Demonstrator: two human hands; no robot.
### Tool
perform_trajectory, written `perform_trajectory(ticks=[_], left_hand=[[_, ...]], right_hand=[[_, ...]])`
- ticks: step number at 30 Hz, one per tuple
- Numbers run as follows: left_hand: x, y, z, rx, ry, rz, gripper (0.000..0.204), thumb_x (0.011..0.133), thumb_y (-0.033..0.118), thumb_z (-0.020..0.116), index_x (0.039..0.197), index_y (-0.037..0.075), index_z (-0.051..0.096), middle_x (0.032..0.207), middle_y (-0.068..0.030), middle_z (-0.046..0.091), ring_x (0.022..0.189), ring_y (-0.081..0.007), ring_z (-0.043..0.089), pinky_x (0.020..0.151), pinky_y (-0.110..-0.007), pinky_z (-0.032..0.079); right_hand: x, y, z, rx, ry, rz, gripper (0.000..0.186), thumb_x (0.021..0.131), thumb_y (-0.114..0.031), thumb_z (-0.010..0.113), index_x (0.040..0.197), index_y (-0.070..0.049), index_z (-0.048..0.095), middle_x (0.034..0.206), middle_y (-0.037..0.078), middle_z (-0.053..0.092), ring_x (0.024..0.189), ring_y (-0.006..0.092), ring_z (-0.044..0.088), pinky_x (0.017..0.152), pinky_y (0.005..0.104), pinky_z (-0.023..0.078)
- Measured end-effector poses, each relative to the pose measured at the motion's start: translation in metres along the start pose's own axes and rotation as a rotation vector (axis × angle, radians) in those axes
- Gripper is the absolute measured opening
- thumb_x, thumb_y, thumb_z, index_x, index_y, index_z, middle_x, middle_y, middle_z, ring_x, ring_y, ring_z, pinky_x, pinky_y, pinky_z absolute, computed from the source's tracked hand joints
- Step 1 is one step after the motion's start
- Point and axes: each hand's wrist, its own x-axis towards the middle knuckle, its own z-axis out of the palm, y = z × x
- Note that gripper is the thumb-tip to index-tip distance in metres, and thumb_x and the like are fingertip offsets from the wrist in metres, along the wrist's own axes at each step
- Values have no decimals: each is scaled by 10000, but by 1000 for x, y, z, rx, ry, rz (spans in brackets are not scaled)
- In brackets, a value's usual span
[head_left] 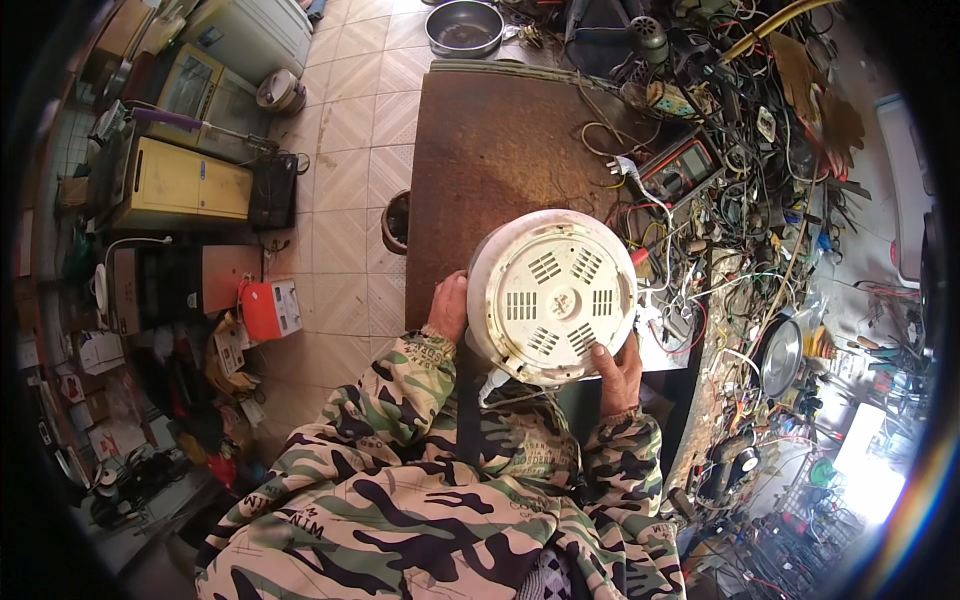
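Observation:
A round, cream-white rice cooker (540,297) is turned so its underside faces up, with groups of vent slots around a small central hub. My left hand (449,306) is closed against its left side, the fingertips partly hidden behind the body. At the lower right, my right hand (621,377) grips the rim, its thumb lying on the slotted base. A white cord end (493,384) shows at the cooker's near edge. Beneath and beyond it is the brown wooden table (500,140); whether the cooker rests on the table I cannot tell.
A multimeter (686,168) and a white plug (622,166) lie at the table's right side. Tangled wires and parts (760,230) are heaped farther right. A dark pan (464,28) sits beyond the far edge. Tiled floor (340,190) and a yellow cabinet (185,180) are to the left.

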Motion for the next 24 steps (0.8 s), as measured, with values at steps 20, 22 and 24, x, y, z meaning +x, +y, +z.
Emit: perform_trajectory(ticks=[20, 22, 24], left_hand=[[-48, 157, 2, -1166, -404, -405, 503, 1062, 350, 604, 1419, 3, 531, 1323, -135, 671, 1188, -243, 671, 1021, -429, 549], [-55, 204, -13, -1154, -417, -415, 460, 1068, 309, 604, 1403, 0, 543, 1303, -123, 673, 1186, -230, 658, 1041, -433, 523], [-56, 229, -18, -1044, -453, -285, 480, 1039, 260, 632, 1415, -19, 531, 1322, -155, 660, 1191, -255, 655, 1045, -430, 519]], right_hand=[[16, 26, -92, 690, 26, 318, 720, 1005, -490, 513, 1517, 11, 437, 1378, 199, 633, 1191, 334, 662, 1004, 456, 555], [27, 28, -84, 813, -30, 396, 706, 1011, -486, 514, 1508, 11, 448, 1350, 202, 645, 1143, 333, 673, 960, 448, 564], [38, 37, -62, 866, -98, 463, 691, 1017, -481, 515, 1498, 11, 458, 1323, 206, 657, 1095, 331, 685, 915, 441, 573]])
